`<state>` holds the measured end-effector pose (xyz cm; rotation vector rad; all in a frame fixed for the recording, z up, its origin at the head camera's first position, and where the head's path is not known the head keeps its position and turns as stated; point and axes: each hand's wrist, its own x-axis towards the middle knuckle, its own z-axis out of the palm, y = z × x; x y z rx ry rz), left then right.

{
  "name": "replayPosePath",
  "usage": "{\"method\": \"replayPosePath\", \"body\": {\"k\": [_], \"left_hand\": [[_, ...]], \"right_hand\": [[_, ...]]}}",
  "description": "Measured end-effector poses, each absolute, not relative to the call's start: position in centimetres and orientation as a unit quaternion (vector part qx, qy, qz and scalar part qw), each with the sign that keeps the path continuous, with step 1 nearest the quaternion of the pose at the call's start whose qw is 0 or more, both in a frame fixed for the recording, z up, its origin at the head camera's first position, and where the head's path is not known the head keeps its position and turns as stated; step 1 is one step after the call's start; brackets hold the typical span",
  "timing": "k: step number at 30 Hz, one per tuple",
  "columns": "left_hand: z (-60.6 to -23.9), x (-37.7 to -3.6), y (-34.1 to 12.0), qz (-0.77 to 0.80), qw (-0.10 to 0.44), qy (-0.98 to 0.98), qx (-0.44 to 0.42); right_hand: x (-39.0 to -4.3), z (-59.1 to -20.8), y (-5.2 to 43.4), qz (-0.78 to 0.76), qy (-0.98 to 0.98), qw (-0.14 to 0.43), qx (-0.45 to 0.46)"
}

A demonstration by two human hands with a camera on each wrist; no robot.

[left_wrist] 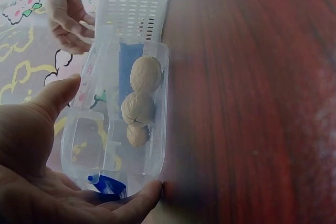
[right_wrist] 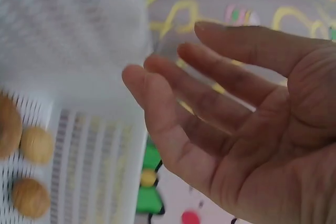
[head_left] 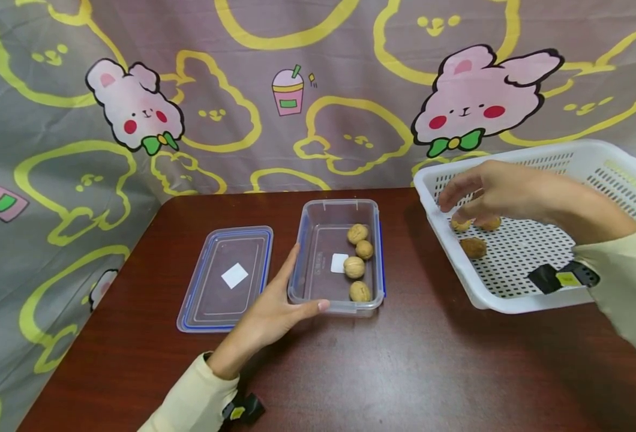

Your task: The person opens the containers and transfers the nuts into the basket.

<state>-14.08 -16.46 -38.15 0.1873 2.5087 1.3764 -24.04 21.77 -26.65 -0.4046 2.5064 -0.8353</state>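
Observation:
My left hand (head_left: 275, 312) touches a clear plastic food container (head_left: 309, 246) at its near left corner. The straight fingers lie along the left wall, and the thumb stretches over the near rim. Several walnuts (head_left: 354, 267) lie along the container's right side, and they also show in the left wrist view (left_wrist: 145, 75). Over the left part of a white perforated basket (head_left: 474, 288) hovers my right hand (head_left: 498, 189). Its fingers are loosely bent, and the right wrist view shows a bare palm (right_wrist: 262, 166). Below it in the basket are more walnuts (head_left: 473, 247).
A clear lid (head_left: 215, 306) with a blue seal lies flat on the dark wooden table (head_left: 404, 372), left of the container. White square labels mark the lid and the container's floor. A patterned curtain (head_left: 339, 54) hangs behind the table. Black bands sit at both wrists.

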Motion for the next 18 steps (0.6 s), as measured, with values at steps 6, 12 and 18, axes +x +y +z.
{"method": "replayPosePath", "body": {"k": [6,12,18], "left_hand": [[-38.2,-14.1,-16.4,0.472,0.135,0.868,0.068],[-38.1,-14.1,-16.4,0.474,0.132,0.868,0.065],[-38.2,-14.1,-16.5,0.475,0.136,0.867,0.064]], "right_hand": [[-21.6,-26.2,18.8,-0.296,0.925,0.176,-0.163],[-19.5,-25.6,16.0,-0.293,0.923,0.127,-0.214],[-18.1,-26.0,13.0,-0.318,0.904,0.141,-0.248]]}}
